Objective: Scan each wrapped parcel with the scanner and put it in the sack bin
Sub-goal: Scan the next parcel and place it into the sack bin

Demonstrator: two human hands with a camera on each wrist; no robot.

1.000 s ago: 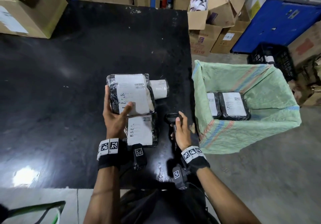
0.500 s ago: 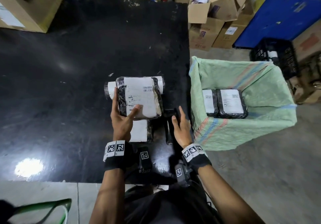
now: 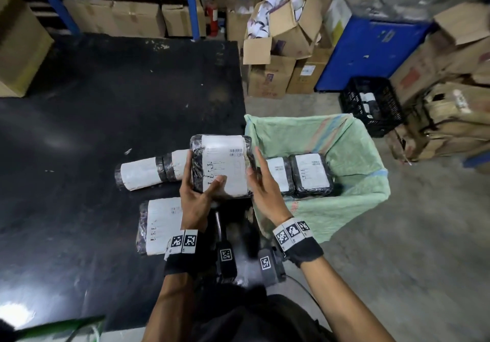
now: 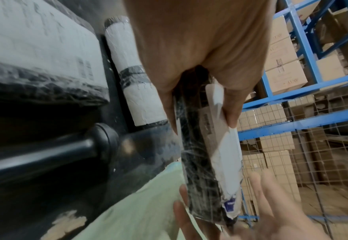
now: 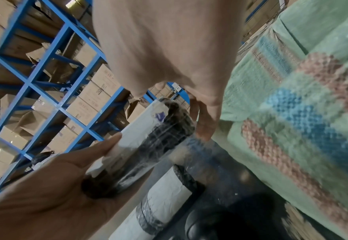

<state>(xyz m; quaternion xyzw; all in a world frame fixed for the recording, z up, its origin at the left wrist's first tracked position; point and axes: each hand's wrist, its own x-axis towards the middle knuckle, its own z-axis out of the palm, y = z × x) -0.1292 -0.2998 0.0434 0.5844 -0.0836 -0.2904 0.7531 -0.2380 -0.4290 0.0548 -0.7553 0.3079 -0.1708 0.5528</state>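
Observation:
My left hand (image 3: 197, 198) grips a black wrapped parcel (image 3: 222, 166) with a white label, thumb on the label, held above the table's right edge beside the green sack bin (image 3: 355, 156). My right hand (image 3: 261, 182) is at the parcel's right side, fingers straight and touching it. The left wrist view shows the parcel (image 4: 210, 162) edge-on, with the right hand's fingers (image 4: 271, 203) spread at its far end. The black scanner (image 3: 218, 219) lies on the table below my hands. Two wrapped parcels (image 3: 310, 174) lie inside the sack.
A rolled white parcel (image 3: 148, 172) and a flat labelled parcel (image 3: 159, 225) lie on the black table (image 3: 106, 116). Cardboard boxes (image 3: 270, 76), a blue bin (image 3: 371, 52) and a black crate (image 3: 371, 103) stand behind the sack. Blue racking (image 5: 45, 65) holds several cartons.
My left hand has lifted the parcel and carried it right, towards the sack. My right hand has left the scanner on the table and come up to the parcel's right side.

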